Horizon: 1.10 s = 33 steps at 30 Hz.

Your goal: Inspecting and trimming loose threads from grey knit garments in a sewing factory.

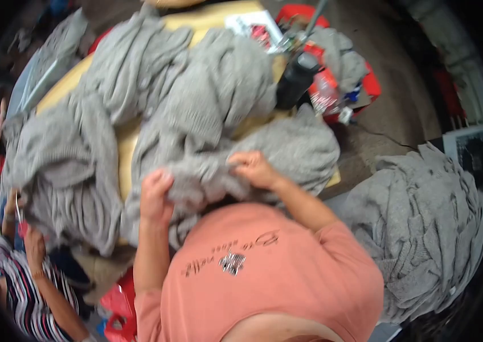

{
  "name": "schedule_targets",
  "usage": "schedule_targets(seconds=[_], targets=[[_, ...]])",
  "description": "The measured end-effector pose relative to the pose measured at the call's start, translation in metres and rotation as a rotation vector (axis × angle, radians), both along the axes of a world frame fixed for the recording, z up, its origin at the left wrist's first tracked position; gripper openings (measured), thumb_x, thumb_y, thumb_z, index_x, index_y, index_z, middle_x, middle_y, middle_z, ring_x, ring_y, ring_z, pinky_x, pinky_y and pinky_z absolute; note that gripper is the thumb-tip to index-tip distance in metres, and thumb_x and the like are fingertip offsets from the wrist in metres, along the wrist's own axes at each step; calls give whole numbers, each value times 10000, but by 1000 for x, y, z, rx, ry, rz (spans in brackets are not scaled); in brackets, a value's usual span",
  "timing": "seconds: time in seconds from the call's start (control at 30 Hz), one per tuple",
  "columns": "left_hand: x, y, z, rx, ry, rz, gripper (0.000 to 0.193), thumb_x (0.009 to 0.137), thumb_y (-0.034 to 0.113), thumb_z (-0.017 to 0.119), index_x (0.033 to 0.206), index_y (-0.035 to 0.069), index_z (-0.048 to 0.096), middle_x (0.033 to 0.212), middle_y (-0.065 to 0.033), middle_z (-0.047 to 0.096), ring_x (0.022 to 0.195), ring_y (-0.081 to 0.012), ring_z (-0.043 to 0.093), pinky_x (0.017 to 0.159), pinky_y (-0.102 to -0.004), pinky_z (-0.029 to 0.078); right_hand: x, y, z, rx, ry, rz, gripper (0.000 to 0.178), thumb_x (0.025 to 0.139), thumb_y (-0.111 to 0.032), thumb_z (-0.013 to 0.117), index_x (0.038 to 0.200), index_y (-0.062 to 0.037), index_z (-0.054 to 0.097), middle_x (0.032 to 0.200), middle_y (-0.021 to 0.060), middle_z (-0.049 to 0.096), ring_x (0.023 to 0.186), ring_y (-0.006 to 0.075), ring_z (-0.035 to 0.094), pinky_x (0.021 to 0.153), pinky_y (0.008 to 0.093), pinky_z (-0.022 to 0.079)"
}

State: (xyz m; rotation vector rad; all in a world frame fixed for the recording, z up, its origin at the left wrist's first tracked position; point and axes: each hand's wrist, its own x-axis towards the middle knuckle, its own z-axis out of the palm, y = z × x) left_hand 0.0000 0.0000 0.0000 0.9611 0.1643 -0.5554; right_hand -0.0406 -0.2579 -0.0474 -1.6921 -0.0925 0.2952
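Grey knit piece (203, 175): soft and bunched, at the near side of the yellow worktop (129, 151), just in front of the person's salmon shirt (264, 259); where it ends among the knits around it I cannot tell.
Lie of the knit: its gathered band runs roughly left to right, along the worktop's near side, spanning the gap between the two hands; both touch it, so neither is nearer.
Left hand (157, 195): at the band's left end, fingers curled tight and seemingly gripping its edge, though blur softens the detail.
Right hand (257, 170): at the band's right part, a little farther in over the worktop, fingers pinching the upper edge.
Other grey knits (73, 139): heaped in folds across the worktop's left and middle, yellow surface showing between them.
Black bottle (297, 80): at the worktop's right edge, leaning in view.
Red container (373, 85): beyond the worktop's right edge, with grey cloth and clear wrapping in it.
Large grey heap (426, 228): right of the worktop, apart from it, piled high.
Co-worker (31, 285): left of the worktop's near side, in a striped top, hands raised near the hanging knits.
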Motion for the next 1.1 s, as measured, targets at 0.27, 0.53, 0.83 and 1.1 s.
schedule_targets(seconds=[0.27, 0.53, 0.83, 1.1], targets=[[50, -5, 34, 286, -245, -144, 85, 760, 23, 588, 676, 29, 582, 631, 26, 558, 529, -39, 462, 494, -202, 367, 40, 52, 80, -422, -1284, 53, 148, 679, -44, 564, 823, -11, 573, 752, 71, 591, 554, 154, 543, 443, 286, 390], [56, -19, 30, 331, -273, -356, 175, 820, 60, 579, 646, 40, 584, 606, 49, 529, 536, -19, 414, 478, -192, 314, 53, 66, 59, -508, -1374, -62, 175, 693, -71, 562, 846, 13, 578, 666, 35, 519, 498, 132, 497, 405, 271, 343], [43, -11, 25, 361, -227, -232, 94, 782, 14, 598, 690, 4, 612, 612, 32, 549, 525, -37, 442, 477, -190, 342, 48, 75, 48, -549, -1335, -99, 161, 687, -111, 543, 806, -3, 531, 636, 33, 448, 496, 160, 492, 426, 290, 373], [39, -3, 8, 202, -82, -168, 76, 774, -9, 587, 700, 10, 589, 650, 2, 573, 561, -65, 488, 531, -206, 386, 47, 79, 45, -553, -1347, -61, 167, 699, -110, 537, 817, 8, 536, 657, 45, 479, 497, 168, 505, 428, 289, 383]])
